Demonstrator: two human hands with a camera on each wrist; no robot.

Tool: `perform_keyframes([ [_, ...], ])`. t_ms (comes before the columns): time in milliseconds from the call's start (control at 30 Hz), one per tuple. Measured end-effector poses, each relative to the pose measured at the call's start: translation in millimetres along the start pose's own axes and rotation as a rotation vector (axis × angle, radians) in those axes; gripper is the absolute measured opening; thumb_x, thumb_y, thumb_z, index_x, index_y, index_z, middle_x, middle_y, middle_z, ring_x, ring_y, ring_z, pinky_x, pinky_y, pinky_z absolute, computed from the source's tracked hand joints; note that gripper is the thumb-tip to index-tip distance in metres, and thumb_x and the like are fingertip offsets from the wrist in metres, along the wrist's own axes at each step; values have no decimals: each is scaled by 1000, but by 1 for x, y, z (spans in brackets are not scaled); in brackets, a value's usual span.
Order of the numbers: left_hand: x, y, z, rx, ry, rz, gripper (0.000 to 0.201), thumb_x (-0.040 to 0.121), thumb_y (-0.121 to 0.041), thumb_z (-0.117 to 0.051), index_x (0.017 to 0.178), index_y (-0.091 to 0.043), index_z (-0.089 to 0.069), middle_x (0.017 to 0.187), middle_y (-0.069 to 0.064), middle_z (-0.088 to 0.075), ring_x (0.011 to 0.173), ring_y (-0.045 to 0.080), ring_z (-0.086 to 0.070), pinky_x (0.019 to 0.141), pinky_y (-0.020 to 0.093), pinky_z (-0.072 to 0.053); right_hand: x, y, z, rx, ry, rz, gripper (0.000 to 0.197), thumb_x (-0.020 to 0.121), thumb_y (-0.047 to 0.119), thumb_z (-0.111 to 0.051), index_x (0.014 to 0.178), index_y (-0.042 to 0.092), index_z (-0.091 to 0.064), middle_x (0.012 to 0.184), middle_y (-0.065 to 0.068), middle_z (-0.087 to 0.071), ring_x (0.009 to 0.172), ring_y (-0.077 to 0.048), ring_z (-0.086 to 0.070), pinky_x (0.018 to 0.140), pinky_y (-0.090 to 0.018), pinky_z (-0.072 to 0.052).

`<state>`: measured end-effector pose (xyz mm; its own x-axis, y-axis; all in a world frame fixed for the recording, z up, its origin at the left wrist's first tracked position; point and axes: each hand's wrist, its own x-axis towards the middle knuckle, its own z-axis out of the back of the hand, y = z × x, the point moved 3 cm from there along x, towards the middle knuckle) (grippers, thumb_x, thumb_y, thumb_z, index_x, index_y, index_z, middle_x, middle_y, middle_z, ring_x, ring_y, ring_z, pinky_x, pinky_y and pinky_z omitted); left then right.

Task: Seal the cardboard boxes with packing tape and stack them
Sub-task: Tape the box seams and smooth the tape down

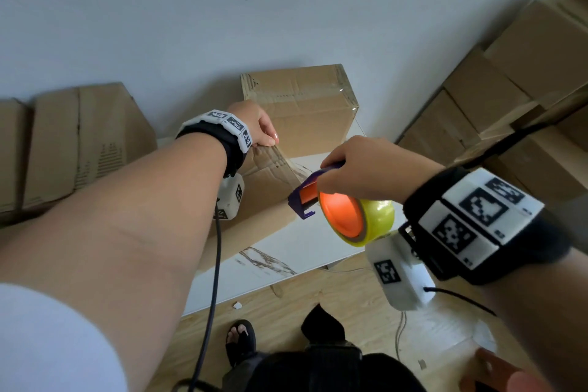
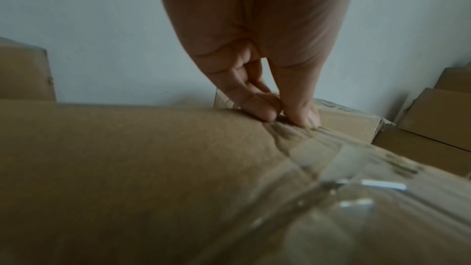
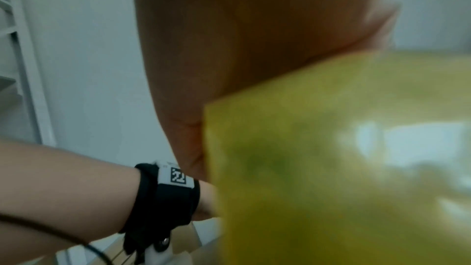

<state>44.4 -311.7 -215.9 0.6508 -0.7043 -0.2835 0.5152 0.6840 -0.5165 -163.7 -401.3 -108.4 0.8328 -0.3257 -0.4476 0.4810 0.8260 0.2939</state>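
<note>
A brown cardboard box [image 1: 254, 197] [image 2: 127, 168] lies on the white table [image 1: 318, 242]. My left hand [image 1: 269, 140] [image 2: 282, 116] is at the box's far edge and pinches the end of a clear tape strip [image 1: 291, 165] [image 2: 331, 158] there. The strip runs back across the box top to a purple tape dispenser [image 1: 305, 194] with an orange core and a yellow roll [image 1: 375, 219] [image 3: 331, 158]. My right hand [image 1: 359, 165] [image 3: 254, 37] grips the dispenser from above, just off the box's right side. The right fingers are hidden by the roll in the right wrist view.
A sealed cardboard box [image 1: 302, 105] stands behind on the table against the wall. Stacked boxes [image 1: 525, 73] fill the right side, and flattened cardboard [image 1: 79, 143] leans at the left. A sandalled foot [image 1: 240, 340] stands on the wooden floor below the table's front edge.
</note>
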Motion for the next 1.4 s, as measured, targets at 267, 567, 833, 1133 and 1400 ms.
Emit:
perform_keyframes([
  [267,-1,-3,1,0,-25,3,16,77,-22,-77,92,-18,-77,75,-5,-69,66,8,-61,69,20,-48,21,20,15,-80,64,-37,29,74,30,-64,99,19,-73,88,1,-63,77,-18,-55,59,-23,-38],
  [567,-5,-7,0,34,-56,0,13,79,-19,-73,91,-19,-77,83,-3,-72,58,-2,-55,61,16,-45,16,18,8,-28,-27,-70,16,80,30,-62,71,17,-58,64,2,-51,55,-13,-46,49,-21,-30],
  [833,-11,-6,2,21,-62,19,9,79,-20,-74,87,-19,-78,80,-1,-73,57,1,-57,72,24,-53,18,28,-8,-365,-108,111,22,81,38,-61,71,19,-57,71,1,-52,63,-16,-49,52,-23,-32],
  [1133,-24,4,10,41,-20,101,8,73,-25,-79,79,-21,-76,70,-12,-71,67,12,-65,73,30,-57,54,-39,-19,-31,-180,-113,32,80,42,-62,102,19,-59,95,2,-62,91,-23,-58,67,-26,-40],
  [1400,-29,-7,10,197,67,-3,11,74,-26,-79,84,-27,-76,82,-10,-66,82,13,-63,76,23,-47,58,-53,-39,1473,-152,-263,9,83,9,-49,81,9,-58,64,-5,-56,55,-19,-54,56,-27,-47],
])
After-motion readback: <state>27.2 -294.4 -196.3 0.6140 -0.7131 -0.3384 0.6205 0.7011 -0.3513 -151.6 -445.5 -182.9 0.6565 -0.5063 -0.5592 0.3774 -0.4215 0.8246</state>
